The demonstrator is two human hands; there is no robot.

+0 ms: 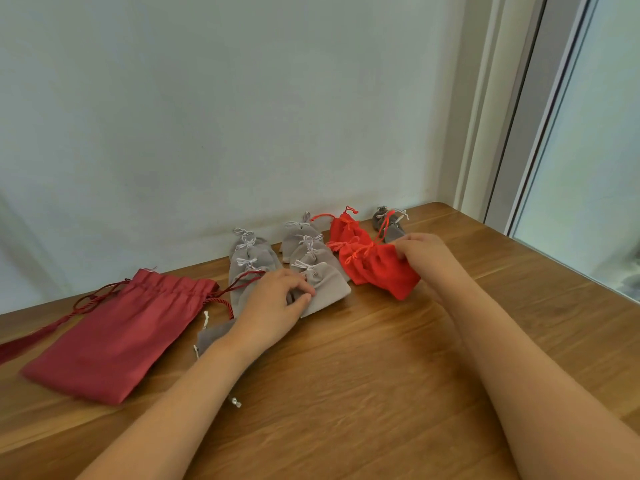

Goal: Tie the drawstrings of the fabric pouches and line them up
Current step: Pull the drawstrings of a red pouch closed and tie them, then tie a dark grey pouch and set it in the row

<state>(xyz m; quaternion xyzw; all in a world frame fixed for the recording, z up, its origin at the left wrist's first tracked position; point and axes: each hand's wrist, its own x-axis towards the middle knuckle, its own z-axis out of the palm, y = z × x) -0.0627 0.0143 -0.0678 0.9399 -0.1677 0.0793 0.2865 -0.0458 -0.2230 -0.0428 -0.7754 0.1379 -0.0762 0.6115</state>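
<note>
Fabric pouches are found spread over the far half of a wooden tabletop [346,382]. Nearest the near edge, a small grey pouch [214,336] is partly covered by the left forearm. White cord ends show on either side of it, but it cannot be told whether it is tied.

Toward the left edge, a large dark red pouch [114,330] lies flat. Its mouth is gathered and a tasselled cord [34,337] trails off to the left.

Beyond the middle of the tabletop, the left hand [273,299] is laid on the front grey pouch [329,289], whose left edge is pinched between thumb and curled fingers. That pouch lies flat with its pale cord knotted at the top.

To the right, the right hand [427,252] is closed on the upper right corner of the front red pouch [384,268]. Whether that pouch rests fully on the tabletop cannot be determined.

Behind the hands, tied pouches are overlapped in columns running toward the far edge:
- a left grey column [254,258]
- a middle grey column [304,242], headed by the front grey pouch
- a red column [344,230], headed by the front red pouch

Near the far right corner, dark grey pouches [378,220] lie just beside the red column, with a red cord loop crossing them.

A pale wall [207,98] stands along the far edge, and a window [595,150] along the right edge.
</note>
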